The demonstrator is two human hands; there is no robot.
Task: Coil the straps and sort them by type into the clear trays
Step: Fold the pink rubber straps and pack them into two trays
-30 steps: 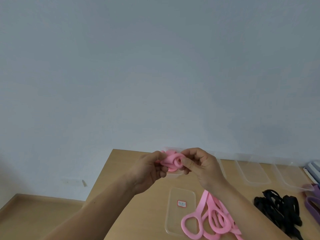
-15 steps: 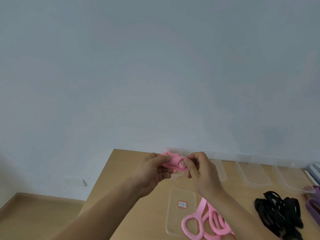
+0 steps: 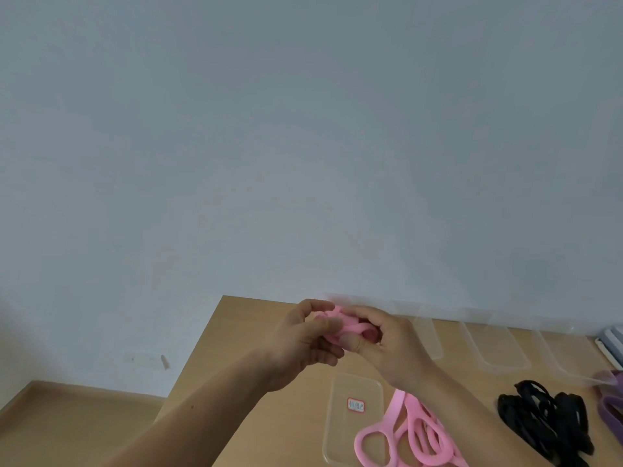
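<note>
Both hands meet above the far left part of the wooden table (image 3: pixel 242 348), working one coiled pink strap (image 3: pixel 347 323). My left hand (image 3: pixel 303 338) pinches the coil from the left with thumb and curled fingers. My right hand (image 3: pixel 387 338) grips it from the right, thumb pressed under the loop. Most of the coil is hidden between the fingers. A loose pile of pink straps (image 3: pixel 414 436) lies on the table below my right forearm. Clear trays (image 3: pixel 502 348) stand in a row along the wall.
A clear lid with a red-edged label (image 3: pixel 355 419) lies flat near the pink pile. Black straps (image 3: pixel 546 423) are heaped at the right, purple straps (image 3: pixel 610 409) at the right edge. The table's left edge drops to a wooden floor (image 3: pixel 67 426).
The hands have closed tighter over the pink coil and shifted slightly; the open loop seen before is now mostly covered by fingers.
</note>
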